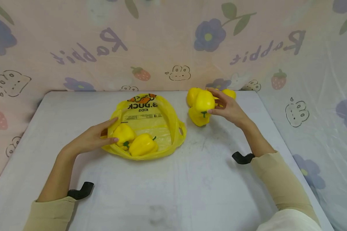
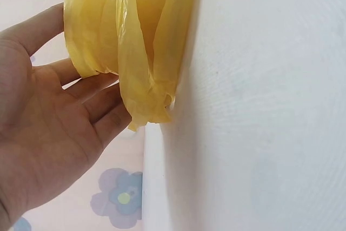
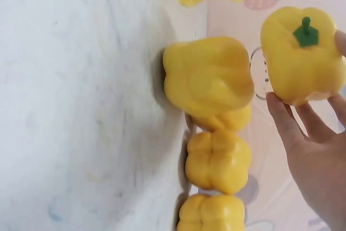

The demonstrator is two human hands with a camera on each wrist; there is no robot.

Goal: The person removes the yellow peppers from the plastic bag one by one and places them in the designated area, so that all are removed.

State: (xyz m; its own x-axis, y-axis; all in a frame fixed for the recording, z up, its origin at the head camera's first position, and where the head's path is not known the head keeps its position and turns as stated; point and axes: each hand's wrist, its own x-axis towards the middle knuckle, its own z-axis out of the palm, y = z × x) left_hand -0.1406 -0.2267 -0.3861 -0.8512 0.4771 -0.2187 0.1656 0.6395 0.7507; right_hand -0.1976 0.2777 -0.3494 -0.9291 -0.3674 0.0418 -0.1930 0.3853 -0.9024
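A yellow plastic bag (image 1: 164,147) lies on the table with its mouth spread wide, printed lettering showing inside. Two yellow bell peppers (image 1: 143,145) with green stems rest in its near left part. My left hand (image 1: 93,136) holds the bag's left edge; in the left wrist view the yellow plastic (image 2: 92,25) covers some of its fingertips. Right of the bag, my right hand (image 1: 228,107) grips a yellow bell pepper (image 3: 303,68) between thumb and fingers, raised off the table. Below and behind it, several more yellow peppers (image 3: 208,77) sit on the table, partly hidden in the head view.
The white-covered table (image 1: 173,199) ends at a patterned curtain (image 1: 162,41) along its back, with more curtain at the sides. A black curved piece (image 1: 82,191) sticks out at the left wrist, and a similar black piece (image 1: 243,158) at the right.
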